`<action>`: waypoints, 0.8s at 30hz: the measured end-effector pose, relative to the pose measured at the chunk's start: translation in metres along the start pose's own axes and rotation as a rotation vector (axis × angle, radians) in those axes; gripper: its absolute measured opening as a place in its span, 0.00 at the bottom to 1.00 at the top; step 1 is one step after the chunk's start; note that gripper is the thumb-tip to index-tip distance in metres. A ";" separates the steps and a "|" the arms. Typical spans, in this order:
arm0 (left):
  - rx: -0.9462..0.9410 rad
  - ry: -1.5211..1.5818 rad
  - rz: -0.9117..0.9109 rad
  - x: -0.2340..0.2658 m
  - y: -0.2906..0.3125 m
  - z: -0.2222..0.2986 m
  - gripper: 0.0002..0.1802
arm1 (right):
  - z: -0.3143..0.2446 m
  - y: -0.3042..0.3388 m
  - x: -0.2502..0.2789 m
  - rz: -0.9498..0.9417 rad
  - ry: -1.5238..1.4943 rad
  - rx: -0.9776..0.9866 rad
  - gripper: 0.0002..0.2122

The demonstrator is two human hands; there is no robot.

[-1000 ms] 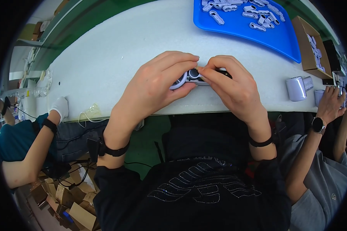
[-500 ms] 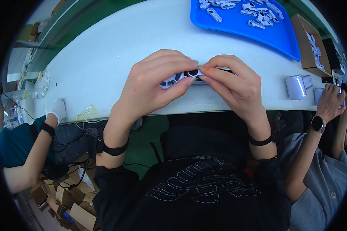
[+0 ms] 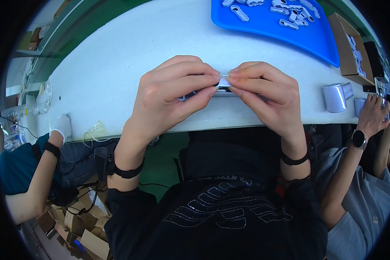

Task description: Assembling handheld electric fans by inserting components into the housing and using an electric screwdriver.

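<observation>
Both hands meet over the near edge of the white table, fingers closed in pinches. Between the fingertips shows a small white plastic piece (image 3: 223,81), with dark parts and a pale strip beside it. My left hand (image 3: 171,89) grips its left side and covers most of a rounded, spoked white section. At its right side, my right hand (image 3: 268,93) pinches with thumb and fingers close to the left fingertips. How the pieces join is hidden behind the fingers.
A blue tray (image 3: 273,32) with several white elongated plastic parts lies at the far right. Beside it stands a cardboard box (image 3: 343,50) holding more white parts. A silvery cylinder (image 3: 335,99) is nearer right. Co-workers sit at both sides, one with a gloved hand (image 3: 62,126).
The held piece has turned, so its dark round spot and spoked section show less. The right fingers have shifted to bunch together at its upper edge.
</observation>
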State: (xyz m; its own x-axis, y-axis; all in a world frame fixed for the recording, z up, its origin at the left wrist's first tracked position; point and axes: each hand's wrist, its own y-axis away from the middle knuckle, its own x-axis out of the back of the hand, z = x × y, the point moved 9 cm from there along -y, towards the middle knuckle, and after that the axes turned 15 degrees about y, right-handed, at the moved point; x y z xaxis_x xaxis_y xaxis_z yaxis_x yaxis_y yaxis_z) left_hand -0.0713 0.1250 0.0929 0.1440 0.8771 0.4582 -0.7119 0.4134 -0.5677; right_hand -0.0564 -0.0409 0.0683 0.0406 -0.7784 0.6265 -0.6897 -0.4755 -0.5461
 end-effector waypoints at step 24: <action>-0.073 -0.055 -0.135 -0.007 0.000 0.012 0.15 | -0.014 0.001 0.002 -0.015 0.067 0.117 0.13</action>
State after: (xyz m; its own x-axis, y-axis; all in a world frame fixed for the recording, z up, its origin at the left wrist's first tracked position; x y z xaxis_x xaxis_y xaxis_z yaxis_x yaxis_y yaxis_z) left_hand -0.0807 0.1155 0.0981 0.1955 0.7988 0.5690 -0.6364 0.5448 -0.5461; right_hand -0.0671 -0.0367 0.0773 -0.0011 -0.7438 0.6684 -0.5999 -0.5343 -0.5956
